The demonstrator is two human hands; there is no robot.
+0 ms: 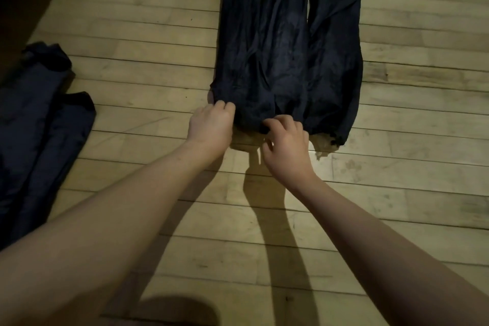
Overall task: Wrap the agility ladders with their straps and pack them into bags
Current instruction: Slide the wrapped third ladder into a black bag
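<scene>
Dark navy fabric fills the middle of your view: three long bags [288,45] lie side by side on the pale wooden floor [148,42], running away from you, their near ends just in front of your hands. Your left hand [210,124] sits at the near corner of the leftmost bag, fingers curled and bunched together on the cloth edge. Your right hand [287,145] is at the near end of the middle bag, fingers bent and slightly apart, their tips pinching the hem. The light is dim, so how much cloth each hand really holds is hard to tell, but both appear to grip the fabric. The rightmost bag lies untouched just beside your right hand, with a pale scrap showing under its near corner. Two more dark bags [45,124] lie well apart on the floor at your far left, overlapping each other. Whether ladders are inside any bag cannot be seen. Your forearms cast long shadows on the boards toward you.
</scene>
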